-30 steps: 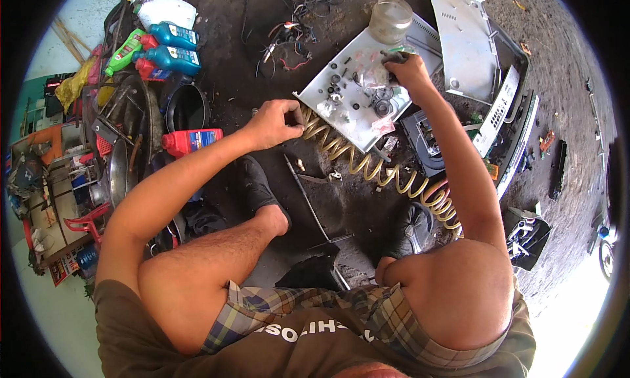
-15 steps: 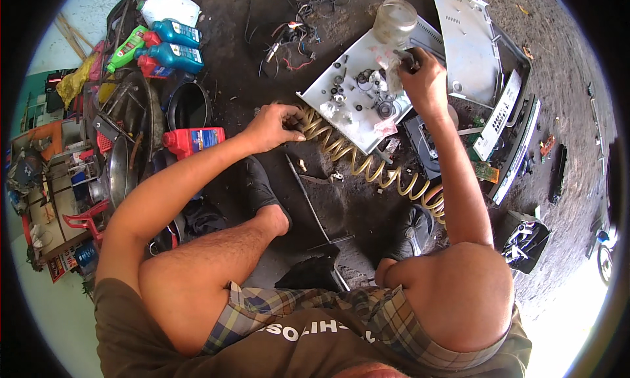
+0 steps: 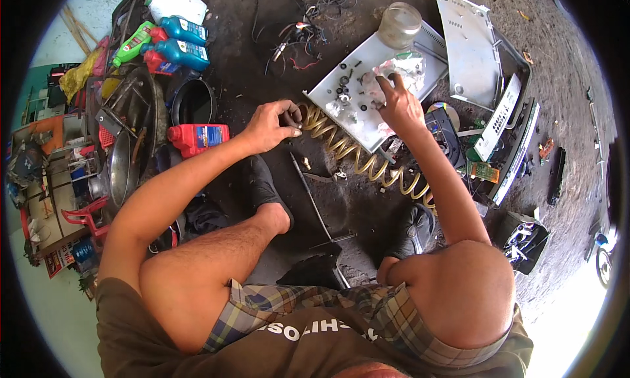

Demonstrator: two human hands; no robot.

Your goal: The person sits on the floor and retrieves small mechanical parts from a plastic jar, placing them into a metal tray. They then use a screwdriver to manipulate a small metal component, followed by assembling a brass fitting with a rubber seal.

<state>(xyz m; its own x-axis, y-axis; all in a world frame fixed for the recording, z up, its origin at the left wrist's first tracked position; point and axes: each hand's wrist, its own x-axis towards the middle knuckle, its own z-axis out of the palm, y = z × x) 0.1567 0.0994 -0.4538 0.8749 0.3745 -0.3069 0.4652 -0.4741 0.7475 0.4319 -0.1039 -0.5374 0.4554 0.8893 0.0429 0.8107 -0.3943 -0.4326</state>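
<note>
My left hand [image 3: 273, 126] hovers beside the left end of a yellow coiled air hose [image 3: 321, 125], its fingers curled toward the thumb. Whatever they hold, if anything, is too small and dark to tell. My right hand [image 3: 401, 109] is open over a white metal cover [image 3: 371, 132] lying like a tray, fingers apart above its small parts. Black rubber rings and small round pieces [image 3: 343, 89] are scattered on the cover. Behind my right fingers lies a crumpled clear plastic bag [image 3: 412, 68] with red marks. Parts under my right hand are hidden.
A cloudy plastic jar [image 3: 399, 25] stands at the cover's far corner. A second metal panel [image 3: 469, 50] and opened electronics lie right. Tangled wires [image 3: 298, 40] are on the ground beyond. Oil bottles [image 3: 184, 53] and a red bottle [image 3: 200, 138] stand left. A thin metal rod [image 3: 312, 197] lies between my feet.
My right hand has come nearer and its fingers have spread. The plastic bag, which was at its fingers, now lies spread on the far part of the cover. My left hand has hardly moved.
</note>
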